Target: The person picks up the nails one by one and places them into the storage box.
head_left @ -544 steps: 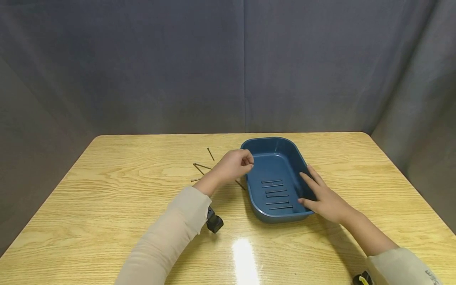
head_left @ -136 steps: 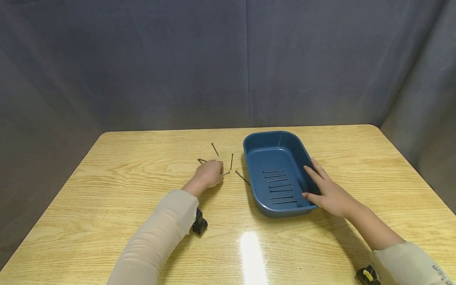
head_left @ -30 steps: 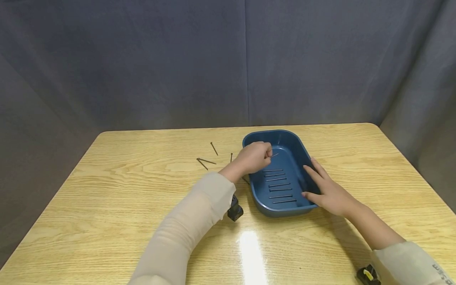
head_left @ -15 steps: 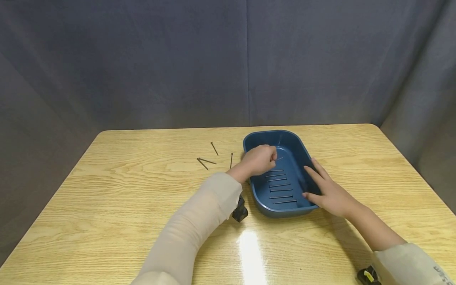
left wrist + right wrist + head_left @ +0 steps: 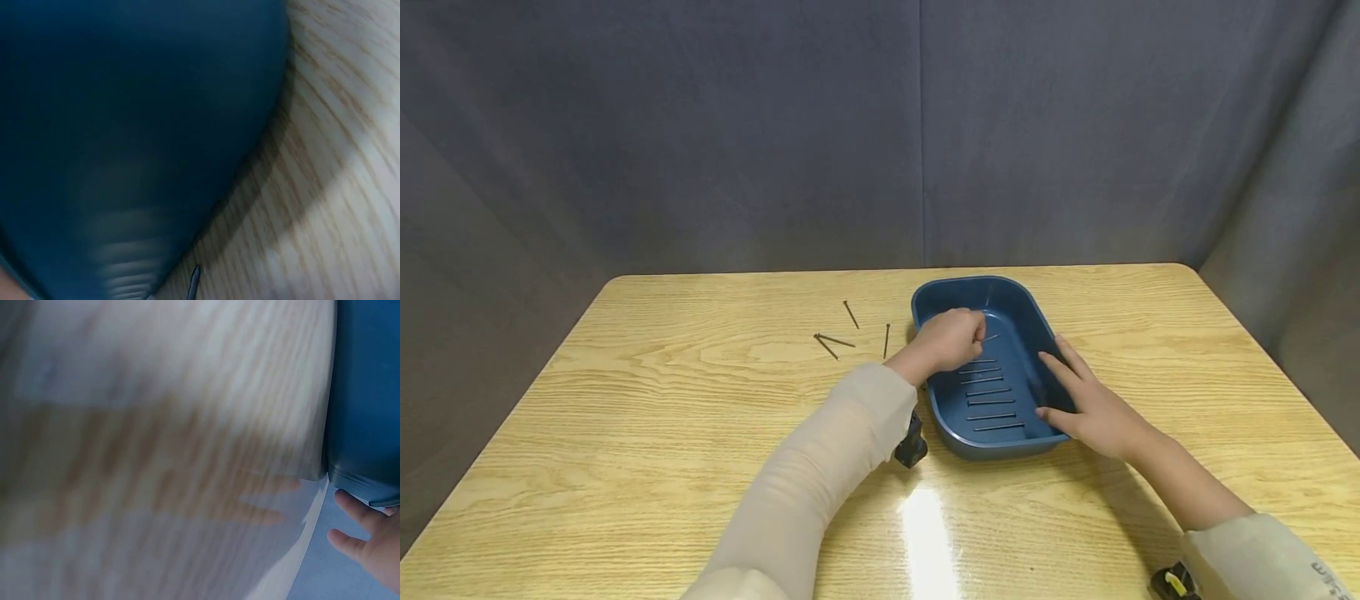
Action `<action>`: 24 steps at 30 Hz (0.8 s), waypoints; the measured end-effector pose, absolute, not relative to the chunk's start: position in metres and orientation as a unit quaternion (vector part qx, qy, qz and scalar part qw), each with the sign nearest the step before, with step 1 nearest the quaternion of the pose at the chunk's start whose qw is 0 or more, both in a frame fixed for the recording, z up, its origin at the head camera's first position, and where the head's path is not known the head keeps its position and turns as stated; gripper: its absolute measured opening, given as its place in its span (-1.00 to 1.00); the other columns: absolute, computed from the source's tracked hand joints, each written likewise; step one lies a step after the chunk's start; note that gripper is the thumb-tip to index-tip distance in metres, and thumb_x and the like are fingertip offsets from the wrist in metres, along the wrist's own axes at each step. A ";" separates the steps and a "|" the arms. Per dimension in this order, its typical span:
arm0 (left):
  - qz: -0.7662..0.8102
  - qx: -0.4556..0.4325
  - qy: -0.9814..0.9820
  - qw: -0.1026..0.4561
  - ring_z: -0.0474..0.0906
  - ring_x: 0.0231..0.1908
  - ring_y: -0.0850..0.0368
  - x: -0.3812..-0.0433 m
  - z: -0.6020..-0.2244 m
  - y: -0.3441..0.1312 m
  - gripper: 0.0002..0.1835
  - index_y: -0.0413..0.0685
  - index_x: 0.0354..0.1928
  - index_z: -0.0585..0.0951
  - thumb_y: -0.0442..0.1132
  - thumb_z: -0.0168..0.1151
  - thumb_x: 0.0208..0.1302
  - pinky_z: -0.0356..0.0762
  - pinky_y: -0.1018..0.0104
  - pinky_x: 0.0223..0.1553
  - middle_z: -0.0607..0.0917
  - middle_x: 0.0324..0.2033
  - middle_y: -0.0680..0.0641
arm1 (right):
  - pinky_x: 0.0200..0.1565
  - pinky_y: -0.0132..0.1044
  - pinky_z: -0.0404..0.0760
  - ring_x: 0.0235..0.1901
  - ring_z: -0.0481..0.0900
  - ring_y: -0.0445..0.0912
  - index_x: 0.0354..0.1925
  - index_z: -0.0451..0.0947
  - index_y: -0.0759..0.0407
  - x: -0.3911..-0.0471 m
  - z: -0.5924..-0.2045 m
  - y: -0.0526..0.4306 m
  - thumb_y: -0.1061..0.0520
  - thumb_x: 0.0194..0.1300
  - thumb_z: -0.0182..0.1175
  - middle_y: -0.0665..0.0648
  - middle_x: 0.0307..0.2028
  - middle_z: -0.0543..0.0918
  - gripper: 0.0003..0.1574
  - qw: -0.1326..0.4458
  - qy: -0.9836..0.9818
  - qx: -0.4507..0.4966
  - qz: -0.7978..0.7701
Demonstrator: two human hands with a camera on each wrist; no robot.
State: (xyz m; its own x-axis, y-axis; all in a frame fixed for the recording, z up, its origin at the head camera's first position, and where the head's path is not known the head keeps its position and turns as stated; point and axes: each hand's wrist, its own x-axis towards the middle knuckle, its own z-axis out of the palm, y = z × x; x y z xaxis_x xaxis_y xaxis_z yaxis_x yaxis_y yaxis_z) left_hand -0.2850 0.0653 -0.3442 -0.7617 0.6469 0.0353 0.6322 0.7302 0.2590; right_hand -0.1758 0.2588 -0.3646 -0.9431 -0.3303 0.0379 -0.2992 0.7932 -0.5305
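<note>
My left hand (image 5: pixel 951 339) reaches into the blue tray (image 5: pixel 992 450) and pinches a nail (image 5: pixel 992 337), whose far end sticks out past the fingers. Below that hand, several nails (image 5: pixel 990 403) lie in a row on the tray floor, roughly parallel. My right hand (image 5: pixel 1093 417) rests on the tray's right rim with fingers spread and fairly straight, the thumb over the inside. In the right wrist view, fingertips (image 5: pixel 356 512) show beside the tray's outer wall (image 5: pixel 369 425). The left wrist view shows the tray wall (image 5: pixel 144 112) but not the hand's grip.
Left of the tray, loose nails lie on the wooden table (image 5: pixel 625 433): a far nail (image 5: pixel 851 314), a touching pair of nails (image 5: pixel 835 340) and an upright-pointing nail (image 5: pixel 886 341). Another nail (image 5: pixel 194 282) lies close by the tray wall. A grey curtain (image 5: pixel 775 142) stands behind.
My left hand took a nail from the table and carried it right into the tray, lately lowering slightly. The row in the tray has grown since the earliest frame. My right hand stays on the rim.
</note>
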 end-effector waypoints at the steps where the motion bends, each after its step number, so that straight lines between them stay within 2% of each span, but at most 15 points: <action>1: 0.127 0.343 0.930 0.028 0.32 -0.46 0.25 -0.285 -0.345 0.066 -0.98 -0.04 -0.42 0.44 -0.29 0.02 0.12 0.25 0.47 -0.49 0.42 -0.50 0.08 | -0.05 0.25 0.11 0.18 -0.10 0.32 0.29 -0.13 0.26 -0.176 -0.365 0.259 -0.03 0.17 0.05 0.18 0.30 -0.37 -0.11 0.029 0.946 -0.166 -0.276; 9: 0.114 0.333 0.935 0.038 0.28 -0.53 0.23 -0.288 -0.349 0.070 -0.90 -0.02 -0.49 0.38 -0.27 0.05 0.14 0.20 0.46 -0.57 0.39 -0.55 0.06 | -0.06 0.26 0.11 0.18 -0.12 0.32 0.29 -0.15 0.26 -0.175 -0.363 0.258 -0.01 0.17 0.04 0.18 0.29 -0.38 -0.12 0.033 0.946 -0.167 -0.276; 15: 0.076 0.328 0.941 0.042 0.32 -0.48 0.24 -0.291 -0.352 0.075 -0.92 0.00 -0.44 0.40 -0.21 0.08 0.15 0.27 0.43 -0.53 0.41 -0.51 0.08 | -0.05 0.26 0.10 0.18 -0.12 0.32 0.29 -0.15 0.27 -0.175 -0.363 0.258 0.00 0.18 0.04 0.19 0.29 -0.38 -0.12 0.034 0.946 -0.166 -0.275; 19: 0.043 0.328 0.943 0.037 0.38 -0.40 0.23 -0.291 -0.354 0.079 -0.92 0.00 -0.34 0.45 -0.18 0.08 0.15 0.36 0.39 -0.43 0.47 -0.43 0.07 | -0.05 0.26 0.09 0.18 -0.13 0.32 0.29 -0.16 0.27 -0.175 -0.364 0.258 0.00 0.18 0.04 0.18 0.30 -0.38 -0.12 0.032 0.946 -0.166 -0.275; 24: 0.017 0.320 0.947 0.038 0.43 -0.25 0.20 -0.290 -0.355 0.082 -0.78 -0.01 -0.12 0.47 -0.20 0.03 0.19 0.40 0.32 -0.25 0.52 -0.24 0.02 | -0.04 0.26 0.08 0.19 -0.14 0.31 0.29 -0.17 0.26 -0.176 -0.365 0.259 0.00 0.18 0.04 0.17 0.30 -0.38 -0.11 0.030 0.947 -0.166 -0.274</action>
State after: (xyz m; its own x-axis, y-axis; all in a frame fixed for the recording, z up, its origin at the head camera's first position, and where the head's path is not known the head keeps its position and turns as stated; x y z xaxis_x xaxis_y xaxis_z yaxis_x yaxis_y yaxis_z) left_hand -0.2903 0.0821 -0.3554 -0.7926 0.6066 -0.0617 0.6040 0.7950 0.0558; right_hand -0.1762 0.2589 -0.3653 -0.9431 -0.3309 0.0336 -0.2976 0.7945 -0.5293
